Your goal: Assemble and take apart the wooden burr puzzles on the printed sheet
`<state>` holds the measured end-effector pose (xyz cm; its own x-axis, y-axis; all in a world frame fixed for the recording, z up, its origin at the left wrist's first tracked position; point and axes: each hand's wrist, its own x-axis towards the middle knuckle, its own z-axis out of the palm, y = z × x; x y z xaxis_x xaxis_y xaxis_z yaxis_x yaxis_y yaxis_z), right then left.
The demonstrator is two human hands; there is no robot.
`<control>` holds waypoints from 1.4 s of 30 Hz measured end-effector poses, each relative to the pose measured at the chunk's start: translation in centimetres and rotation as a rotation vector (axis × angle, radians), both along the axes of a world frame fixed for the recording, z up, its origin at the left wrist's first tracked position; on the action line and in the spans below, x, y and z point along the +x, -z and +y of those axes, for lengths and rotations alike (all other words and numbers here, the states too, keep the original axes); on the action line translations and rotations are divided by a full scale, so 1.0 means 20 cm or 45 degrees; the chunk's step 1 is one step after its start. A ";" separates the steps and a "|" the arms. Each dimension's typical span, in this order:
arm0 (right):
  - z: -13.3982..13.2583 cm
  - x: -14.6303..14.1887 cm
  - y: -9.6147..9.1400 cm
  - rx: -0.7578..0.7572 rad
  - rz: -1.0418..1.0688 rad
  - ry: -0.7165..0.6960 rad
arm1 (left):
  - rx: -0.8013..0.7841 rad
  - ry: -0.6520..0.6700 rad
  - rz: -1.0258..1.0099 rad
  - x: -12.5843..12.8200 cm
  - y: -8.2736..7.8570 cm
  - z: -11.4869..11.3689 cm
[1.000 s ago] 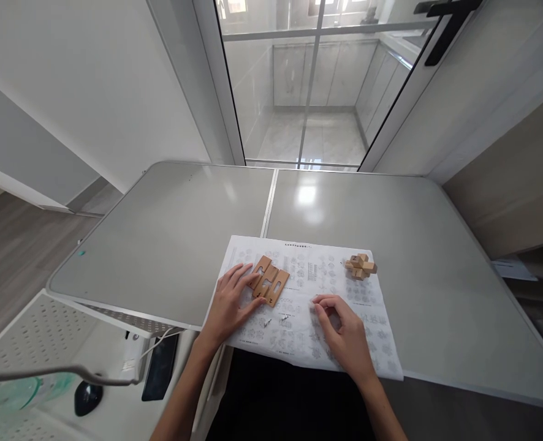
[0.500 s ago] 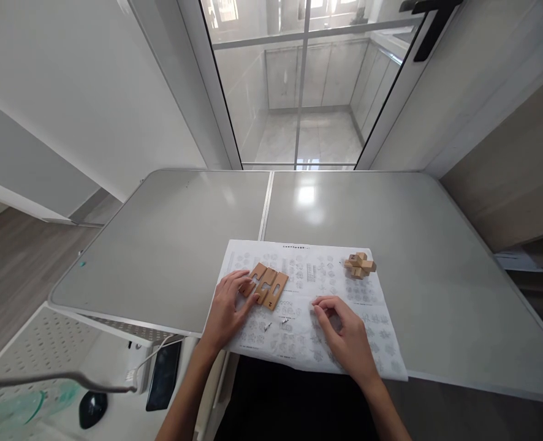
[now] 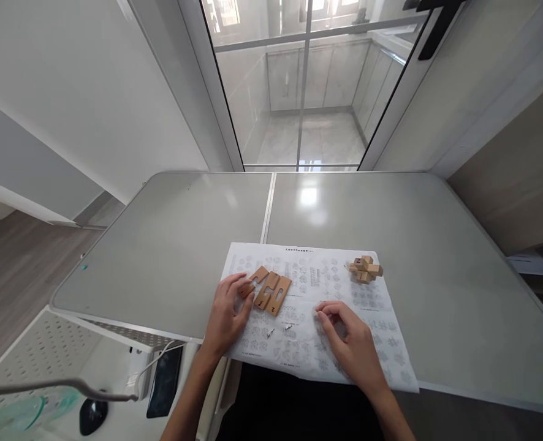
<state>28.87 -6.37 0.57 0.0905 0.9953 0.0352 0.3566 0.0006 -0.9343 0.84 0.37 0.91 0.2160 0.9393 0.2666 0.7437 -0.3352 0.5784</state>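
Three flat wooden puzzle pieces [image 3: 271, 289] with slots lie side by side on a printed instruction sheet [image 3: 368, 306]. My left hand [image 3: 228, 312] rests beside them, its fingers curled onto the leftmost piece [image 3: 254, 279]. Lower right on the sheet, my right hand [image 3: 347, 343] lies with its fingers curled loosely against the paper, holding nothing I can see. An assembled wooden cross-shaped puzzle [image 3: 366, 269] stands at the sheet's far right corner, apart from both hands. Two small metal bits [image 3: 279, 330] lie on the paper between my hands.
The sheet lies at the near edge of a grey two-panel table [image 3: 170, 233]. A glass door [image 3: 299, 86] stands behind it. At lower left sit a white perforated shelf [image 3: 32, 343], a dark phone on a cable [image 3: 163, 383] and a black mouse [image 3: 90, 413].
My left hand's fingers have drawn in from lying spread over the pieces to a curl on the leftmost one, which now sits slightly apart. My right hand has hardly moved.
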 end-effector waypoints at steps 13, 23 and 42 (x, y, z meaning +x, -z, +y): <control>0.10 -0.20 0.01 0.203 -0.364 -0.188 | 0.128 0.058 0.206 0.06 -0.03 -0.04; 0.16 -0.31 0.06 0.310 -0.446 -0.167 | 0.098 -0.019 0.271 0.12 -0.03 -0.05; 0.02 -0.16 -0.13 0.224 0.408 -0.147 | -0.979 -0.089 -1.039 0.19 -0.19 -0.18</control>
<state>25.67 -6.03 3.18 0.0126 0.9808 0.1947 0.0347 0.1941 -0.9804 4.67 -3.28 4.63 0.1821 0.9182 -0.3517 0.0513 0.3484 0.9360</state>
